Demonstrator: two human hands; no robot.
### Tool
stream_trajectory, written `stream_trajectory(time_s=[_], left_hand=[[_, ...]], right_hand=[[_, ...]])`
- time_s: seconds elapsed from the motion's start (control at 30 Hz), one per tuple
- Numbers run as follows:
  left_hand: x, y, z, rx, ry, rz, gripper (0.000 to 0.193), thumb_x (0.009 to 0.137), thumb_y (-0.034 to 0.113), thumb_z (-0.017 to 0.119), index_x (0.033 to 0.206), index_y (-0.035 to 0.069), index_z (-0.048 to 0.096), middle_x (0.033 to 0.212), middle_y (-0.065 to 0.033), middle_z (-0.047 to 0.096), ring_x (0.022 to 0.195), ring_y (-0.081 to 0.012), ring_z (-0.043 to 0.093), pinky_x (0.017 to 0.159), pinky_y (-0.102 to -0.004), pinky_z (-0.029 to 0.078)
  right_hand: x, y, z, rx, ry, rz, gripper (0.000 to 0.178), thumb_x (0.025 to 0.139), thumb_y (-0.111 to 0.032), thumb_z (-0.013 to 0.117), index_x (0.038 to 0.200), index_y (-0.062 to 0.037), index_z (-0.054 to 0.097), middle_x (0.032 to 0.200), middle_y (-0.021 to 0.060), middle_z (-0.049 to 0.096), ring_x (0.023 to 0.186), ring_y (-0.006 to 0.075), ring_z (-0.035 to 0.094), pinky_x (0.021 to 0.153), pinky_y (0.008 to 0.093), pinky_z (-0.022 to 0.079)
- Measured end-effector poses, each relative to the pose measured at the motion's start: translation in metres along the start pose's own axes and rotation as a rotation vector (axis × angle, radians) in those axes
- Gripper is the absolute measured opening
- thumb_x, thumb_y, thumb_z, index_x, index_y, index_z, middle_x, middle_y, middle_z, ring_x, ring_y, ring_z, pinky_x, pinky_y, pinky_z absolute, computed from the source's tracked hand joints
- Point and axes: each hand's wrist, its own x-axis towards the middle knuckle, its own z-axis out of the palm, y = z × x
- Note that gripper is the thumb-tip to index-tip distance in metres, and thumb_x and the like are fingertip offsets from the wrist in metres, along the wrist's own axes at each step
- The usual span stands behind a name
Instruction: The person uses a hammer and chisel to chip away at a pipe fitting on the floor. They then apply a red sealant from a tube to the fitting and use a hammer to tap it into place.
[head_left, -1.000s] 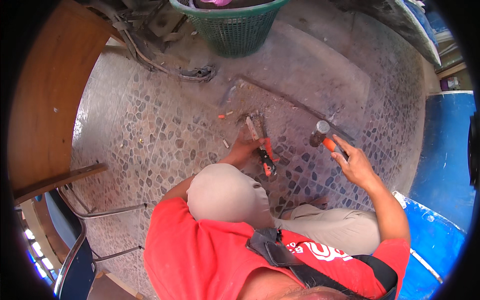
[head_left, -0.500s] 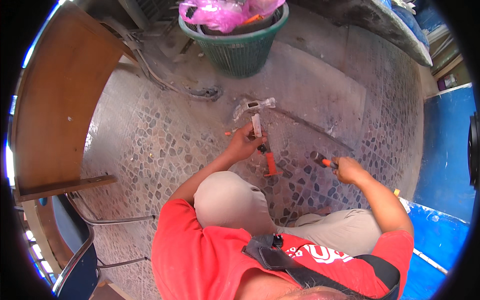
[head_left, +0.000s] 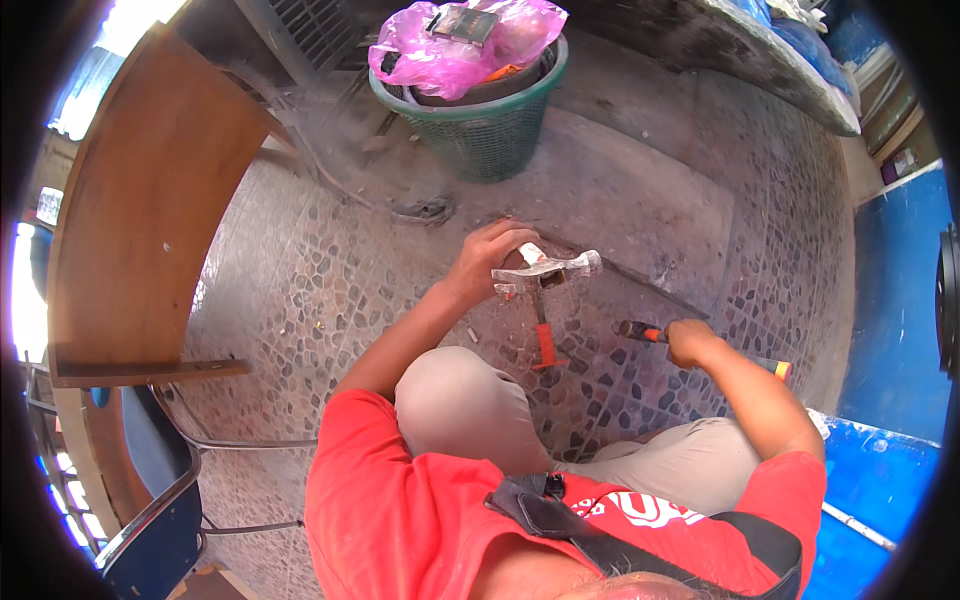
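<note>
My left hand is closed at the head of a claw hammer, fingers curled behind it. That dusty metal head is raised, and its orange handle grip points back toward me. A whitish patch or piece shows by my fingertips; whether it is separate from the hammer I cannot tell. To the right, my right hand is wrapped around a tool with a black and orange end. A grey and yellow end shows beyond my right forearm, perhaps part of the same tool.
A green basket with a pink plastic bag stands ahead on the dusty floor. Brown wooden furniture and a metal-framed chair are at left, blue panels at right. A small pale bit lies on the pebble-patterned floor.
The claw hammer's head has come up and nearer to me, with my left hand now at it. The pale stick held earlier no longer shows clearly. My right hand has shifted slightly.
</note>
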Motion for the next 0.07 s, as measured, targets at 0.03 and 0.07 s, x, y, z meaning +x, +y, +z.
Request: stream_trajectory(time_s=[0.03, 0.07], left_hand=[[0.0020, -0.0003, 0.0013, -0.005, -0.014, 0.000, 0.037, 0.075, 0.010, 0.077, 0.110, 0.004, 0.066, 0.108, -0.0160, 0.070, 0.097, -0.0345, 0.069, 0.082, -0.0413, 0.055], [0.0026, -0.0017, 0.0033, -0.010, -0.029, 0.001, 0.036, 0.076, 0.011, 0.077, 0.110, 0.005, 0.066, 0.109, -0.0166, 0.070, 0.098, -0.0343, 0.069, 0.083, -0.0420, 0.055]], right_hand=[[-0.0002, 0.0015, 0.0007, -0.016, -0.008, 0.003, 0.036, 0.077, -0.007, 0.065, 0.111, -0.0078, 0.074, 0.100, 0.0214, 0.073, 0.099, 0.0368, 0.071, 0.085, 0.0458, 0.056], [0.0003, 0.0028, 0.0025, -0.031, -0.017, 0.007, 0.035, 0.077, -0.007, 0.066, 0.111, -0.0080, 0.074, 0.101, 0.0215, 0.074, 0.101, 0.0362, 0.071, 0.086, 0.0451, 0.056]])
